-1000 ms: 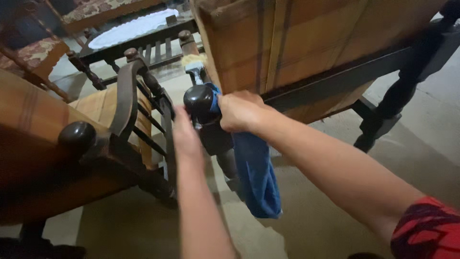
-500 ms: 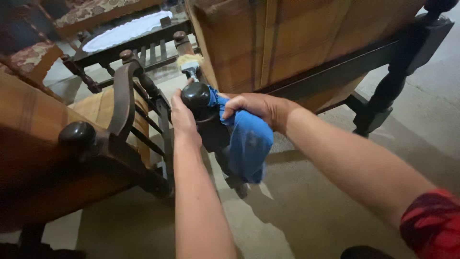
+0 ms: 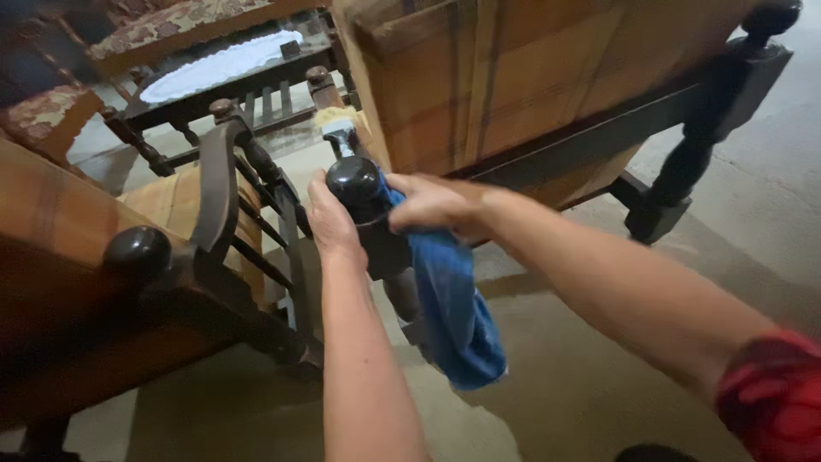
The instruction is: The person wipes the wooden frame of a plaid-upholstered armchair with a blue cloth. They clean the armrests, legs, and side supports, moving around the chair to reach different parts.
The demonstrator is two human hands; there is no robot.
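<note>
While left hand steadies knob, right hand presses cloth.

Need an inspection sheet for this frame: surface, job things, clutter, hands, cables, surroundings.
Surface: bare concrete floor.
Job's things: blue cloth draped against the dark wooden knob of a furniture post.
Clutter: small brush just behind the knob.
Hands: left hand steadies the post below the knob; right hand presses the cloth to the knob.
Cables: nothing seen.
Surroundings: wooden chair at left, upholstered sofa back ahead, table with white doily.
</note>
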